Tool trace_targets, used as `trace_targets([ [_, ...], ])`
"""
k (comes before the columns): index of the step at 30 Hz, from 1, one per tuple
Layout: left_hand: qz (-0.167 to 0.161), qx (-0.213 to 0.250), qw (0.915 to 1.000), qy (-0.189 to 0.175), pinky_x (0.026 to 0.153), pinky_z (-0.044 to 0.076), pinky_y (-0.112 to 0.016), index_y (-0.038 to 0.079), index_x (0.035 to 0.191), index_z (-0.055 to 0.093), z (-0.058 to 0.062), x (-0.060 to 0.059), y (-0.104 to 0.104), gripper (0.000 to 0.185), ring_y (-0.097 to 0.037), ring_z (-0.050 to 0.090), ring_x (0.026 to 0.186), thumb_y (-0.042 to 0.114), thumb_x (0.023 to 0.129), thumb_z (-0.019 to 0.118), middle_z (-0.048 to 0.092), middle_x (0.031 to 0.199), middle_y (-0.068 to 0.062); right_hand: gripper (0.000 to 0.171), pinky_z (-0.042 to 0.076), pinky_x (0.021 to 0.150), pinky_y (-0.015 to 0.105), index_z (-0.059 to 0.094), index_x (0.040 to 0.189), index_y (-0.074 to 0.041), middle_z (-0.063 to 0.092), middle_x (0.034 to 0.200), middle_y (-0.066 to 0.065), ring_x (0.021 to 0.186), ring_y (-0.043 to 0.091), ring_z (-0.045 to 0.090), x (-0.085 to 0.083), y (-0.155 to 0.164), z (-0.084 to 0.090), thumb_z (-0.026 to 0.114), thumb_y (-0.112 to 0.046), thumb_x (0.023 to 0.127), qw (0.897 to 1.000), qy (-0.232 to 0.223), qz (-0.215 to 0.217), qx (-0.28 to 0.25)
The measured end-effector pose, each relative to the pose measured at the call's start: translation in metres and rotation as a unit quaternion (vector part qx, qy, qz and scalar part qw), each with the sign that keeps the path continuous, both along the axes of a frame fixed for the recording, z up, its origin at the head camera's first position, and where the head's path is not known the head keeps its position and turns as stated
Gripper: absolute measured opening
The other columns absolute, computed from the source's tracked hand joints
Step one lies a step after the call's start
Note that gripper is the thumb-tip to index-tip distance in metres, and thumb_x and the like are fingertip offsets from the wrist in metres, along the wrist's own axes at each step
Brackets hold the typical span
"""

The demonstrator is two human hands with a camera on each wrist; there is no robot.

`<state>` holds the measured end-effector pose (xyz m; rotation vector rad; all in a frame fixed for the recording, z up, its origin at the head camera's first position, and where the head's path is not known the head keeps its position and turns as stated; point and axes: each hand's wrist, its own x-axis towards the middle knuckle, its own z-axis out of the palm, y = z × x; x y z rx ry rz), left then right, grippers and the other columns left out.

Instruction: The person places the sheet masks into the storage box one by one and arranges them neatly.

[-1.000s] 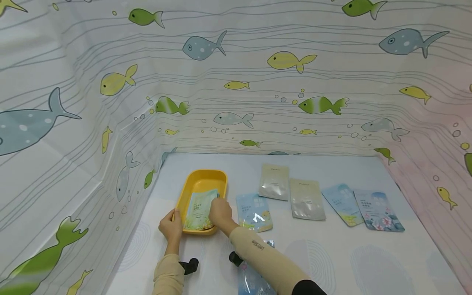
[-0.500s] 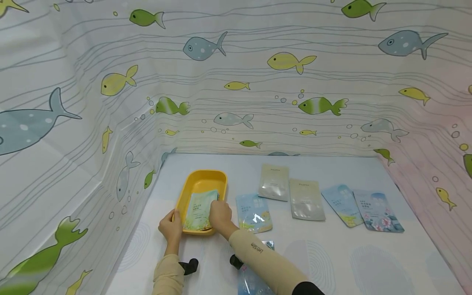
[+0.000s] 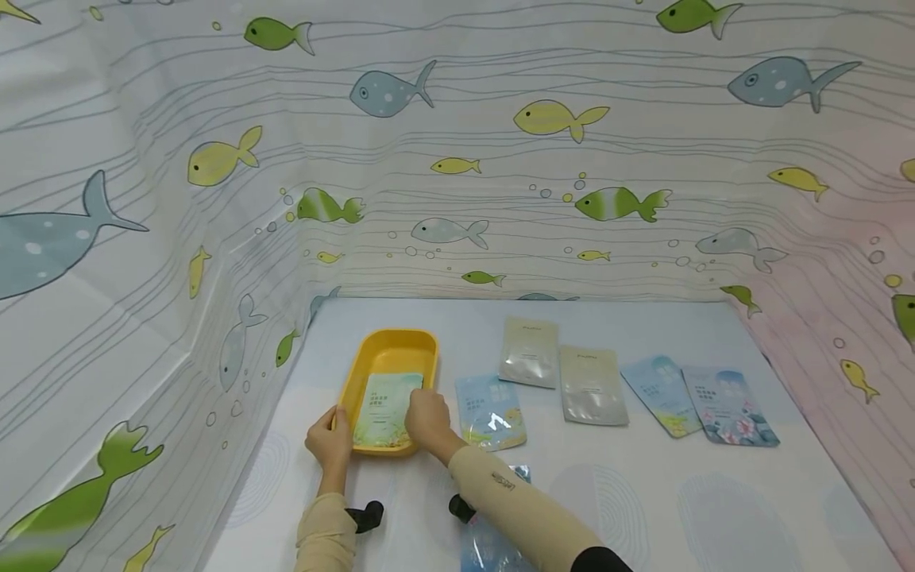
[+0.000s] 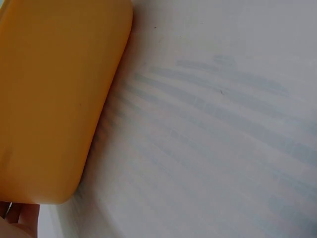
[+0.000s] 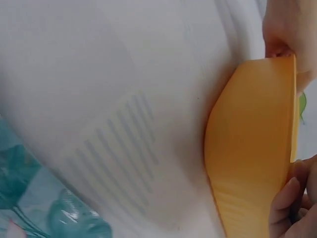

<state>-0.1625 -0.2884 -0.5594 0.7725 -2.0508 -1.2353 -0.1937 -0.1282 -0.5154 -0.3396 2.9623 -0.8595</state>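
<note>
A yellow plastic tray (image 3: 395, 340) stands at the left of the table, with a pale green flat sachet (image 3: 386, 409) lying face up in its near half. My left hand (image 3: 331, 441) grips the tray's left rim near the front corner. At the right rim my right hand (image 3: 429, 417) is curled, covering the sachet's right edge. The right wrist view shows its fingers (image 5: 285, 198) bent over the tray's outer wall; the thumb's inner side is hidden. In the left wrist view the tray's side (image 4: 54, 99) fills the upper left, with fingertips (image 4: 27, 218) under its corner.
Right of the tray lies a light blue sachet (image 3: 491, 413). Two silver-beige sachets (image 3: 529, 352) and two overlapping blue ones (image 3: 732, 405) lie farther right. Another blue sachet (image 3: 493, 544) is partly under my right forearm. A fish-print curtain (image 3: 457, 191) surrounds the table (image 3: 643, 318).
The green sachet has turned slightly and lies straighter in the tray; the darker edge at its right no longer shows. Both hands keep their places. The head view has shifted slightly.
</note>
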Motion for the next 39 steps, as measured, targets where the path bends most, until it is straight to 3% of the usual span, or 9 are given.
trace_targets([
  [3,0.004,0.002,1.0000,0.002,0.090,0.046,-0.051,-0.012,0.102,0.067,0.000,0.000,-0.003,0.025,-0.043,0.060,0.103,0.006,0.087,0.058,0.064,0.101,-0.030,0.009,0.051,0.054,0.026,0.069,0.090,-0.001,0.068,0.076,0.007,0.065,0.018,0.064,0.004,0.007,-0.004,0.063,-0.006,0.085,0.996,0.016,0.021,-0.089],
  [7,0.002,-0.002,1.0000,0.003,0.089,0.046,-0.051,-0.012,0.102,0.067,-0.001,0.001,-0.005,0.025,-0.043,0.060,0.102,0.006,0.087,0.058,0.064,0.101,-0.030,0.012,0.048,0.052,0.020,0.069,0.093,0.002,0.067,0.073,0.006,0.060,0.013,0.060,0.009,0.013,-0.008,0.062,-0.004,0.085,0.982,0.053,0.052,-0.175],
  [16,0.001,-0.001,1.0000,-0.005,0.089,0.047,-0.052,-0.013,0.103,0.066,-0.002,0.002,-0.005,0.025,-0.043,0.060,0.103,0.005,0.088,0.057,0.063,0.103,-0.030,0.021,0.045,0.055,0.019,0.067,0.101,0.004,0.062,0.081,0.008,0.060,0.010,0.051,0.024,0.027,-0.006,0.064,-0.005,0.082,0.964,0.069,0.039,-0.255],
  [19,0.000,-0.003,1.0000,-0.004,0.089,0.047,-0.052,-0.013,0.103,0.066,-0.002,0.002,-0.004,0.025,-0.043,0.060,0.103,0.005,0.088,0.058,0.063,0.103,-0.031,0.022,0.046,0.055,0.018,0.066,0.102,0.005,0.060,0.078,0.006,0.061,0.007,0.053,0.028,0.037,-0.005,0.064,-0.003,0.082,0.962,0.068,0.033,-0.263],
  [24,-0.001,-0.003,1.0000,-0.002,0.089,0.047,-0.052,-0.014,0.103,0.066,-0.003,0.002,-0.003,0.025,-0.043,0.060,0.103,0.005,0.088,0.058,0.063,0.103,-0.031,0.024,0.046,0.054,0.018,0.066,0.104,0.003,0.059,0.076,0.003,0.061,0.008,0.055,0.038,0.059,-0.009,0.065,-0.003,0.081,0.969,0.073,0.016,-0.237],
  [31,-0.002,0.008,1.0000,-0.002,0.091,0.046,-0.051,-0.014,0.104,0.065,-0.003,0.001,-0.001,0.025,-0.043,0.059,0.105,0.004,0.088,0.057,0.062,0.104,-0.031,0.027,0.050,0.059,0.023,0.064,0.105,0.005,0.061,0.083,0.009,0.069,0.017,0.058,0.055,0.099,-0.018,0.067,-0.003,0.080,0.976,0.095,-0.006,-0.194],
  [39,0.001,0.004,1.0000,-0.001,0.092,0.045,-0.051,-0.014,0.104,0.065,-0.004,-0.001,0.001,0.025,-0.044,0.059,0.105,0.004,0.088,0.057,0.062,0.105,-0.031,0.031,0.048,0.057,0.025,0.064,0.107,0.003,0.060,0.083,0.007,0.070,0.016,0.058,0.072,0.146,-0.028,0.070,-0.007,0.079,0.986,0.052,-0.058,-0.147],
])
